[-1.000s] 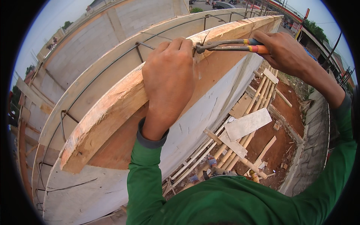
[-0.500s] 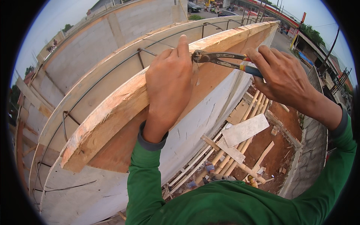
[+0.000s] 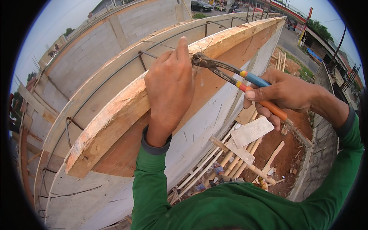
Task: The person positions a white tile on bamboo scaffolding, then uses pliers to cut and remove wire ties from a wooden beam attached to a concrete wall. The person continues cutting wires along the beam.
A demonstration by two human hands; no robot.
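My left hand [image 3: 170, 86] grips the curved wooden beam [image 3: 109, 124], its fingers reaching over the top edge and partly hidden. In my right hand [image 3: 287, 94] are steel pincers [image 3: 219, 68] with one blue and one orange handle, spread somewhat apart. My thumb presses on the orange handle. The pincers' jaws meet the beam's face just beside my left hand, where a dark tie wire seems to be; the jaws hide their exact hold. A thin wire end [image 3: 209, 43] curls up above the beam there.
Behind the beam runs a bent steel rebar [image 3: 100, 85] with ties, along a curved panel [image 3: 88, 109]. Below right lie bamboo poles [image 3: 237, 164], a pale board [image 3: 252, 132] and scraps on reddish soil. A block wall [image 3: 92, 50] stands far left; a road with vehicles lies beyond.
The pincers' handles have swung downward and spread wider. My right hand has dropped with them and turned, its thumb now on the orange handle. My left hand stays on the beam.
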